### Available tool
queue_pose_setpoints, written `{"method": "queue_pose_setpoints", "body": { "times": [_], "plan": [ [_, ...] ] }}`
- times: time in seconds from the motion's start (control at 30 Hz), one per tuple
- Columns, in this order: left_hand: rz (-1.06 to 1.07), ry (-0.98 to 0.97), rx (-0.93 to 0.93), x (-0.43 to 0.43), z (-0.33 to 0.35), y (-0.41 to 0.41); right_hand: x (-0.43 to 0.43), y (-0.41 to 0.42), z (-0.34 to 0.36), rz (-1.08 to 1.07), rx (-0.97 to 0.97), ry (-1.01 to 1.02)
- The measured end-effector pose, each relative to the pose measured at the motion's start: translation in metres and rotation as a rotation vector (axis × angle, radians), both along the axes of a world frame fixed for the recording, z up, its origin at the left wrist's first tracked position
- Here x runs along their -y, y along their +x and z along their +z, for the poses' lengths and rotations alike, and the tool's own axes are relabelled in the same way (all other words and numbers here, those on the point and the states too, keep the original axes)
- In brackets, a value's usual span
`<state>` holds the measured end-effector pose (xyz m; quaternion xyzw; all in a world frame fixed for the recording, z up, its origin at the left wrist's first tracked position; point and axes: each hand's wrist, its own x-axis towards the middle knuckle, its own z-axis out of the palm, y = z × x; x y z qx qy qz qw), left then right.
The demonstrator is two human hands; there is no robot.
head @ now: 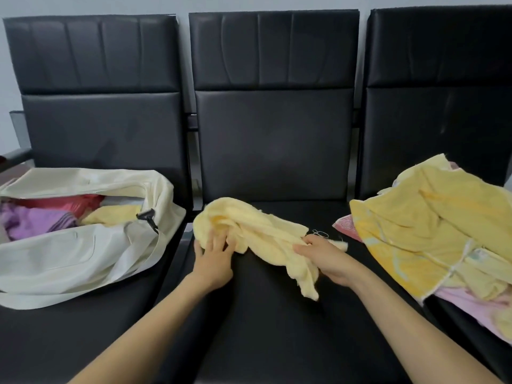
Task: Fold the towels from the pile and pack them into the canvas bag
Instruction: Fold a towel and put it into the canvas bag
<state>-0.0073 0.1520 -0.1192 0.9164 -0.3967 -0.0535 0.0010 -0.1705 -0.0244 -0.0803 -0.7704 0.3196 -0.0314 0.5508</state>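
On the middle seat (263, 322), the crumpled pale yellow towel (257, 234) lies crosswise, just ahead of both hands. Left hand (213, 259) lays straight fingers on its bunched end. Right hand (324, 257) pinches the other end. The canvas bag (83, 245) sits off to the left.

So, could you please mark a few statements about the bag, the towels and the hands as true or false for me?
1. The canvas bag lies open on the left seat. True.
2. The canvas bag is empty. False: a purple towel, a red towel and a yellow towel lie inside.
3. The left hand and the right hand both touch the pale yellow towel on the middle seat. True.
4. The pale yellow towel is neatly folded. False: it is crumpled.
5. The pile of towels sits on the middle seat. False: it is on the right seat.
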Motion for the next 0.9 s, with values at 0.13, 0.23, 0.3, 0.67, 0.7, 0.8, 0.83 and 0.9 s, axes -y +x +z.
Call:
{"method": "queue_pose_setpoints", "body": {
  "times": [0.13,0.23,0.3,0.67,0.7,0.8,0.83,0.9],
  "plan": [
    [-0.156,-0.498,-0.309,-0.003,0.018,-0.019,-0.016,-0.001,0.015,0.092,0.181,0.149],
    [-0.458,-0.596,-0.196,0.004,0.031,-0.039,-0.023,0.0,0.019,0.244,0.197,0.134],
    [-0.369,-0.6,-0.345,0.007,0.034,-0.041,-0.026,0.0,0.019,0.265,0.208,0.205],
    [0.032,-0.669,-0.831,-0.011,0.041,-0.021,-0.031,-0.006,-0.028,0.673,-0.148,-0.698],
    [0.023,-0.537,-0.82,-0.015,0.038,-0.016,-0.032,-0.005,-0.033,0.643,-0.144,-0.786],
    [-0.013,-0.195,-0.582,-0.032,0.025,0.001,-0.029,-0.004,-0.037,0.553,-0.166,-0.818],
    [0.02,-0.126,-0.475,-0.038,0.021,0.007,-0.026,-0.006,-0.037,0.534,-0.185,-0.77],
    [0.127,-0.017,-0.291,-0.049,0.017,0.015,-0.02,-0.009,-0.038,0.522,-0.192,-0.768]
  ]
}}
